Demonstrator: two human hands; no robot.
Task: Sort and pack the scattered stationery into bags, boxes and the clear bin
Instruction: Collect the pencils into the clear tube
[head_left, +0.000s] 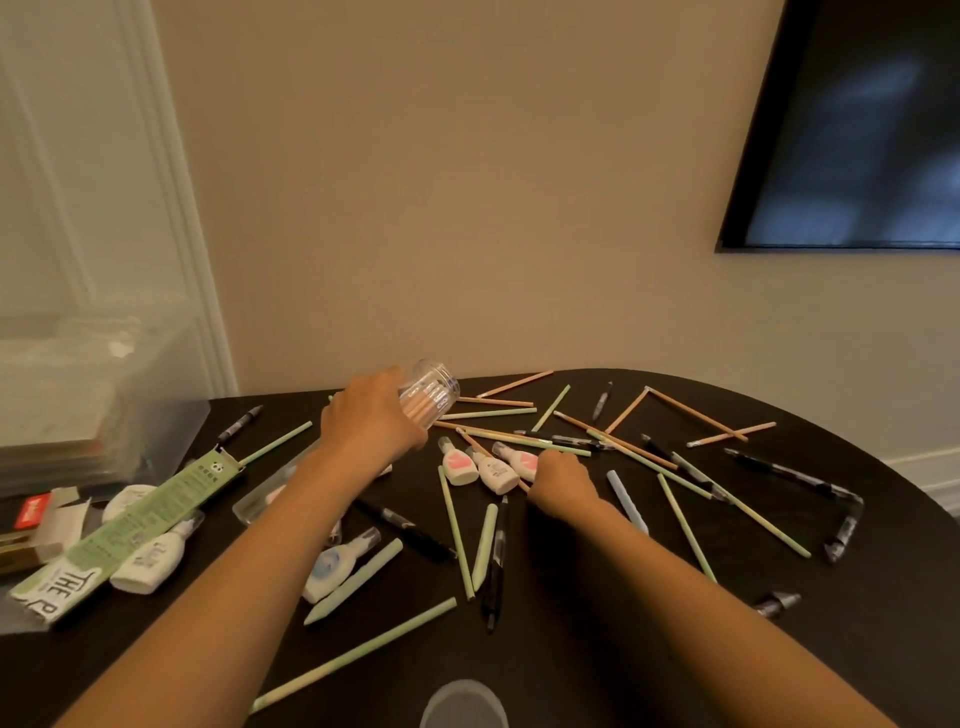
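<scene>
Big outlined letters "THE P" show on the near end of the long green box (130, 525), cut off there. Its small print is too blurred to read, and so is the white lettering on the red pack (32, 510) just left of the box.

At nine o'clock the clear bin (156, 374) runs off the left edge, contents blurred. The left grip (371, 421) covers the base of the clear jar (435, 388); the right grip (563, 480) hides its fingertips.

Clear glossy plastic jar (434, 392); dark matt table (597, 623).
</scene>
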